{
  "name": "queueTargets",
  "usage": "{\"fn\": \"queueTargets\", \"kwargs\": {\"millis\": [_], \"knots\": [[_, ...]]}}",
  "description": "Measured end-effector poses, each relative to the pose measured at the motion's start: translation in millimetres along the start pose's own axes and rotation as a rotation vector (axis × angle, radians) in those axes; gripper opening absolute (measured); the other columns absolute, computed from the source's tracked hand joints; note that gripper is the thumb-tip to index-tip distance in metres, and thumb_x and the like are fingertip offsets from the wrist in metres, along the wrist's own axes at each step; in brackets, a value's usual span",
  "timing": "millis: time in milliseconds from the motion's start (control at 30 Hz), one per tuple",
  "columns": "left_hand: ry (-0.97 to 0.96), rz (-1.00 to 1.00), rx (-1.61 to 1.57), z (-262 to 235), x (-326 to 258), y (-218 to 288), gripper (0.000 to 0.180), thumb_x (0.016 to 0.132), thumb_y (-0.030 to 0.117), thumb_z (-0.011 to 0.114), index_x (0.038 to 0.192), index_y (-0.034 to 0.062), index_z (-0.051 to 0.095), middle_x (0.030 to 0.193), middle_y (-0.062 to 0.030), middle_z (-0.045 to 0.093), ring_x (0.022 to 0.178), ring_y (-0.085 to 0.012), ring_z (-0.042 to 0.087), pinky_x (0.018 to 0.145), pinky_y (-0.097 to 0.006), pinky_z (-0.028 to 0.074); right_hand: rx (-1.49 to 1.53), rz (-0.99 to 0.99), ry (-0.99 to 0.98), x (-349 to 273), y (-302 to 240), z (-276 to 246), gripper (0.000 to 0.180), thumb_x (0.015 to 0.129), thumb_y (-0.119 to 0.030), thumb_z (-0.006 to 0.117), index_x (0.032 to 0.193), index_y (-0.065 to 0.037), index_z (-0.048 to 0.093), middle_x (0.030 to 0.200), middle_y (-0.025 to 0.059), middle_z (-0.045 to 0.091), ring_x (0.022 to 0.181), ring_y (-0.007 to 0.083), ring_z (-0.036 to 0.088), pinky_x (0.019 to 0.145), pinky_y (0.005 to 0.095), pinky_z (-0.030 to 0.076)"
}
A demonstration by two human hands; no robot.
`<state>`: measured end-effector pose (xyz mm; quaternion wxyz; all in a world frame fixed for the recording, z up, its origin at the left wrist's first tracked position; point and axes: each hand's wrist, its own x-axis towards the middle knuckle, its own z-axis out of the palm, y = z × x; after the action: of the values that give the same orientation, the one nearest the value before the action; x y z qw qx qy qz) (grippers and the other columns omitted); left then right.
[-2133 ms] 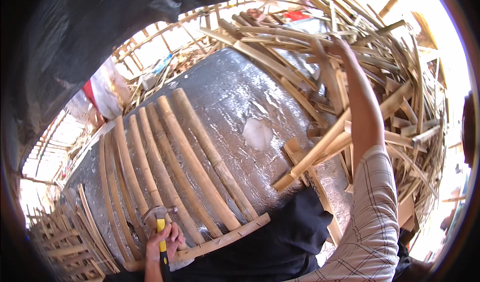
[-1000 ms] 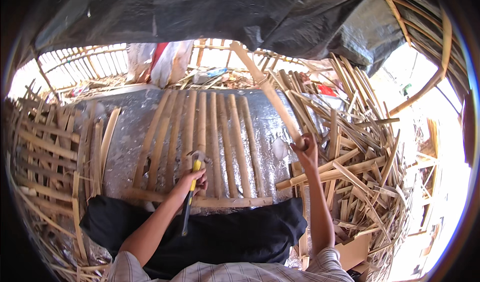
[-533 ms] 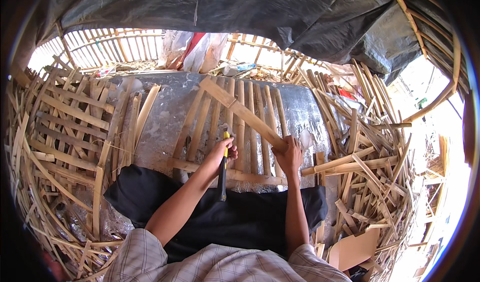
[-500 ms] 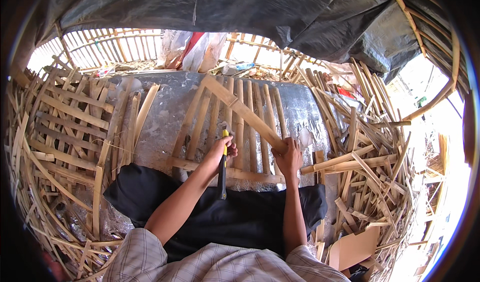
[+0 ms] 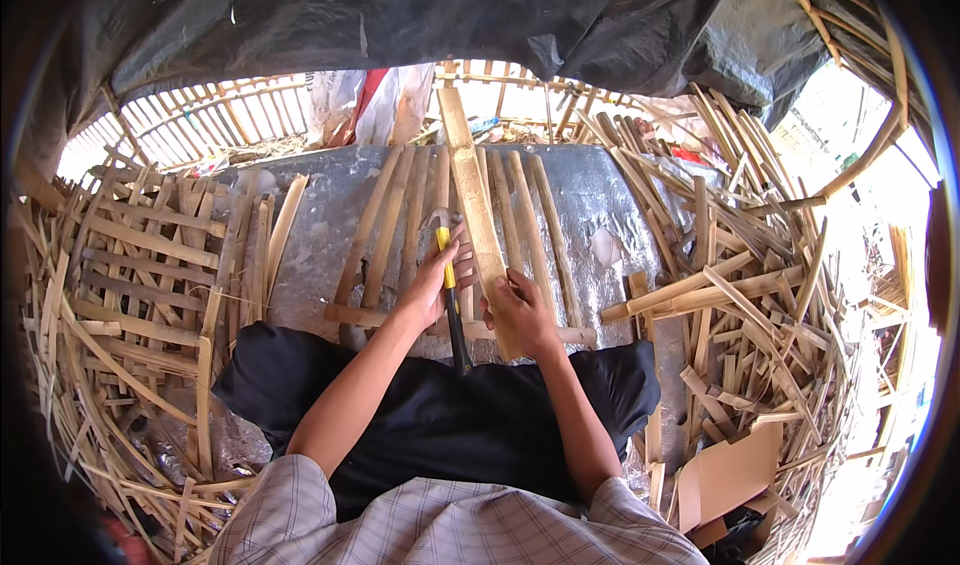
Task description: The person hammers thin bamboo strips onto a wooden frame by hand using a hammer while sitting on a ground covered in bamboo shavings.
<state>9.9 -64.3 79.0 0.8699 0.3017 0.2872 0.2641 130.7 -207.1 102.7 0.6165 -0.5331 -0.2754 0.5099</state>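
My left hand (image 5: 426,290) is closed round a claw hammer (image 5: 457,333) with a yellow and black handle, its head up. A wide, flat bamboo slat (image 5: 472,185) is gripped near its lower end by my right hand (image 5: 525,315); it points away from me, leaning a little left. The left fingertips are close beside the slat; whether they touch it I cannot tell. Beneath both hands lies a row of narrow bamboo strips (image 5: 396,227) joined by a cross strip (image 5: 350,314) at the near end. The slat hides some of the middle strips.
The strips rest on a shiny grey sheet (image 5: 325,230). A woven bamboo lattice (image 5: 150,235) and loose pieces stand at left. A big heap of split bamboo (image 5: 740,335) lies at right, with a cardboard box (image 5: 730,477) near me. A black tarp (image 5: 400,25) hangs overhead.
The slat has swung from a left-leaning diagonal to nearly straight ahead, and a different face shows. My right hand has moved left, closer to my left hand, which still holds the hammer.
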Motion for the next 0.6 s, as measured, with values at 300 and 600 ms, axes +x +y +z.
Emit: {"fn": "queueTargets", "kwargs": {"millis": [300,600], "knots": [[-0.2,-0.106,-0.308,0.8,-2.1,-0.7,0.05,0.109,0.035,0.038,0.156,0.0187,0.035,0.138,-0.0196,0.058,0.13,-0.0359,0.057,0.106,-0.05,0.05,-0.836,-0.158,0.258,7.4,30.0,10.0,0.021,0.1,-0.018,0.061,0.107,0.002,0.06,0.089,0.0178,0.064,0.072,0.0264,0.058,0.068,0.0373,0.047],[-0.168,0.004,-0.15,10.4,-5.5,9.9,0.052,0.108,0.034,0.044,0.159,0.0304,0.032,0.131,-0.0103,0.055,0.11,-0.027,0.063,0.097,-0.044,0.053,-0.864,-0.498,0.345,0.4,39.2,32.4,0.044,0.093,-0.016,0.068,0.128,0.003,0.049,0.113,0.0237,0.051,0.104,0.0409,0.051,0.093,0.0483,0.042]]}}
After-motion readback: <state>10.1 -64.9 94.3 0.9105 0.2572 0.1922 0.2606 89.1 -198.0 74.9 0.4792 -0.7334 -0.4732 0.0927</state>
